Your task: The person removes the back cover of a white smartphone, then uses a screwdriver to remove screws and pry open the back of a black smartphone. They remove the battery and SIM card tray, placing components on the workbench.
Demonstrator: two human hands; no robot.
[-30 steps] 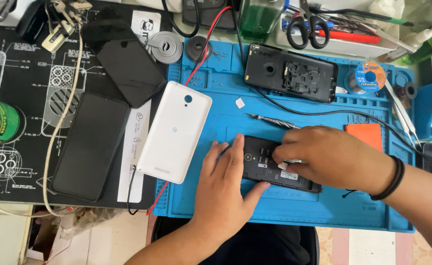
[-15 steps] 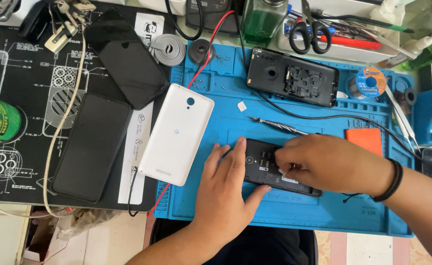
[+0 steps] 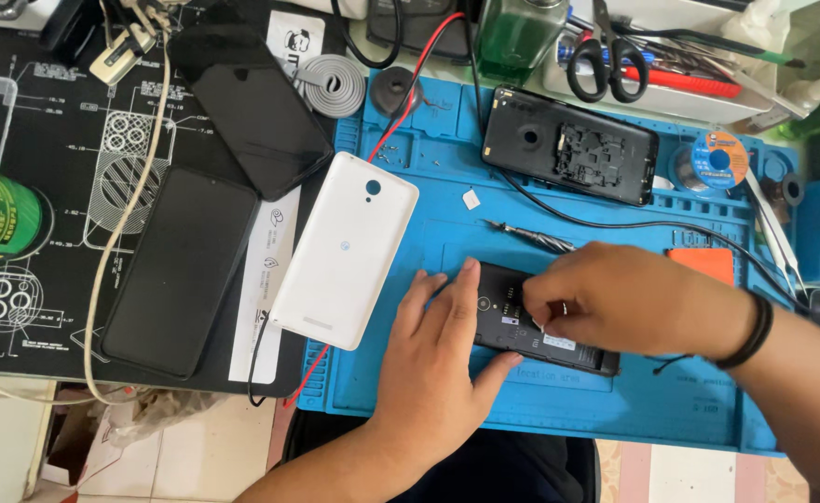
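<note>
Black and opened, the small phone (image 3: 531,321) lies on the blue mat (image 3: 615,410); your left hand (image 3: 433,368) presses it flat, your right hand (image 3: 634,298) pinches at its innards. A slip could tear delicate parts.

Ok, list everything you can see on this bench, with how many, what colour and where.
Opened black phone: one, under both hands, on the mat.
Blue rubber work mat: one, centre-right.
White plastic back cover: one, mat's left edge.
Black phone chassis: one, mat's top.
Black glass panels: two, left, on the black printed mat.
Black-handled scissors: one, top.
Left hand: steadies the phone.
Right hand: fingertips on the phone.
</note>
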